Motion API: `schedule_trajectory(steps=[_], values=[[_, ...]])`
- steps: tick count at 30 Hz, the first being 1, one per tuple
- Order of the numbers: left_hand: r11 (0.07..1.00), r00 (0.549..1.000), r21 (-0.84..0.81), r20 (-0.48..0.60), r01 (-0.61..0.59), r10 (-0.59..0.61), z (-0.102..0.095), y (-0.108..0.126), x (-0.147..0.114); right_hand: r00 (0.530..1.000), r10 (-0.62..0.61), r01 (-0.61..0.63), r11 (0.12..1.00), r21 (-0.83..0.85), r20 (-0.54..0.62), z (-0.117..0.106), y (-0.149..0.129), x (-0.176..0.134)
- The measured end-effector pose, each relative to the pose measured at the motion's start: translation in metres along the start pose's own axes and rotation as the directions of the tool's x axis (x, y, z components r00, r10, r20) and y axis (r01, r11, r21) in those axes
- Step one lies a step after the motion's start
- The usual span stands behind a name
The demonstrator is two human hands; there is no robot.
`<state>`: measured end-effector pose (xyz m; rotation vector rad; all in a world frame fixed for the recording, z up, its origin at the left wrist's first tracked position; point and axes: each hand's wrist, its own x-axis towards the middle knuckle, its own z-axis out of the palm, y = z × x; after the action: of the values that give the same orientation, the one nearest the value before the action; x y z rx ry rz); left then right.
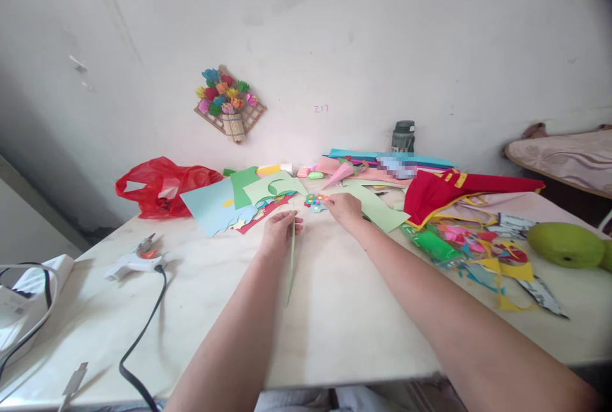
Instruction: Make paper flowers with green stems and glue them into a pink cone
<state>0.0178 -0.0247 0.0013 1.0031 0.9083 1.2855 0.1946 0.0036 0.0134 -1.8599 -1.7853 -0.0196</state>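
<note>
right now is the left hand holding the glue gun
No, the left hand holds a thin green strip, and the glue gun lies on the table.

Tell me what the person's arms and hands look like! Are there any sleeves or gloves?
The left arm and right arm are bare, with no sleeves showing. The left hand and right hand wear no gloves, and neither wrist shows a watch. I can't tell about rings.

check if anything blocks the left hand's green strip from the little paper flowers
Nothing visible: only tabletop shows between the left hand, holding the green strip, and the paper flowers. The right hand is at their right edge, not in that gap.
</note>
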Motion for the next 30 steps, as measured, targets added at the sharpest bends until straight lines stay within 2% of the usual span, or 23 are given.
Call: schedule_trajectory(steps=[5, 10, 16, 21, 24, 26, 27, 28, 30], values=[[1.000, 0.999, -0.017, -0.028, -0.019, 0.018, 0.001, -0.002, 0.001, 0.971, -0.209, 0.229, 0.950, -0.213, 0.115, 0.005, -0.002, 0.003], [1.000, 1.000, -0.004, -0.008, -0.021, 0.021, 0.002, -0.002, 0.001, 0.918, -0.339, 0.389, 0.873, -0.295, 0.206, 0.013, -0.006, 0.005], [1.000, 1.000, 0.006, -0.017, -0.002, 0.002, 0.001, -0.004, 0.002, 0.892, -0.376, 0.444, 0.832, -0.332, 0.250, 0.030, -0.011, 0.010], [1.000, 1.000, -0.008, -0.001, -0.003, 0.003, 0.000, -0.006, 0.004, 0.909, -0.389, 0.417, 0.854, -0.312, 0.150, 0.026, -0.017, 0.008], [1.000, 1.000, -0.027, 0.008, -0.010, 0.010, -0.001, -0.005, 0.004, 0.929, -0.369, 0.361, 0.918, -0.163, -0.020, 0.022, -0.022, 0.005], [0.999, 1.000, -0.038, 0.006, -0.008, 0.008, -0.001, -0.003, 0.003, 0.969, -0.212, 0.220, 0.974, 0.054, -0.123, 0.021, -0.027, 0.004], [0.999, 1.000, -0.042, 0.008, -0.002, 0.002, -0.001, -0.002, 0.003, 0.986, -0.108, 0.133, 0.970, 0.204, -0.130, 0.022, -0.030, 0.003], [0.999, 1.000, -0.045, 0.015, 0.007, -0.006, -0.001, 0.000, 0.002, 0.995, -0.013, 0.051, 0.929, 0.367, -0.103, 0.022, -0.032, 0.003], [0.999, 0.999, -0.045, 0.037, 0.022, -0.021, -0.001, 0.002, 0.000, 0.997, 0.078, -0.068, 0.748, 0.660, 0.015, 0.024, -0.037, 0.000]])
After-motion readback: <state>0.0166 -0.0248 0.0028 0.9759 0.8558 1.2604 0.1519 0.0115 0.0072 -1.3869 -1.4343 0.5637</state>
